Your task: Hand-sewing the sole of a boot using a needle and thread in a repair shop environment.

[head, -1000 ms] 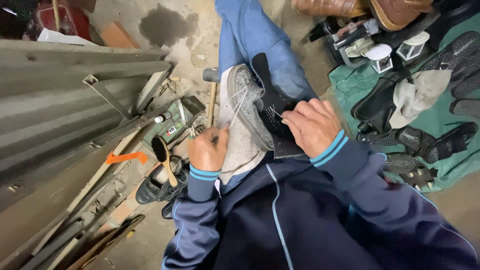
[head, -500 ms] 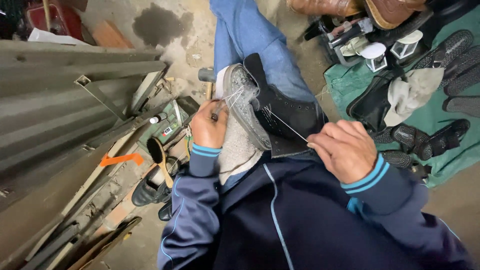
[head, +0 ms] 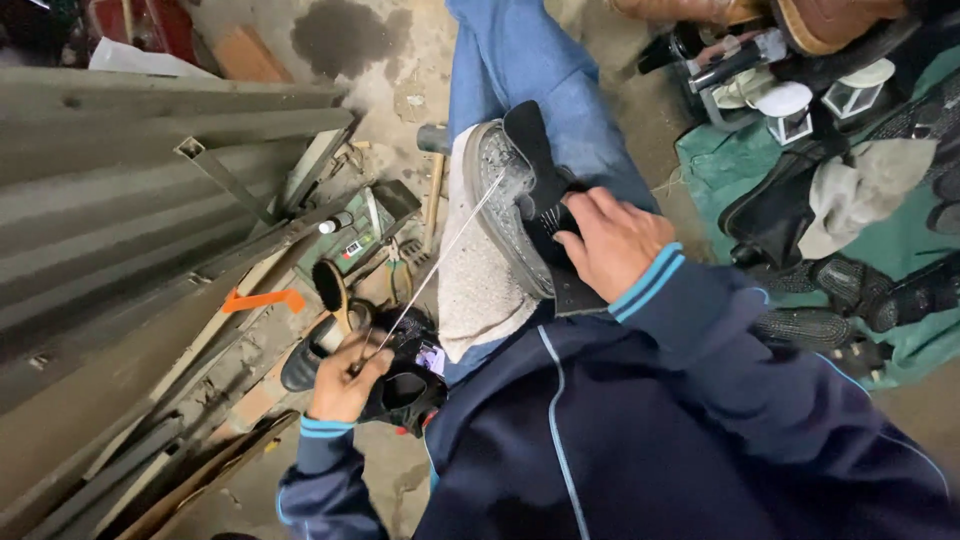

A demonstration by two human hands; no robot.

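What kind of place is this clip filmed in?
Probably a small shoe-repair spot on bare ground. The right hand steadies a shoe on the lap while the left hand pulls thread taut; more shoes lie on a green sheet.

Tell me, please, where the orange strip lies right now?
In the head view, the orange strip lies at left on the metal sheeting, just left of the brush.

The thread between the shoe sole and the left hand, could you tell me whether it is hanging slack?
No, the thread runs in a straight, taut line from the shoe to the left hand.
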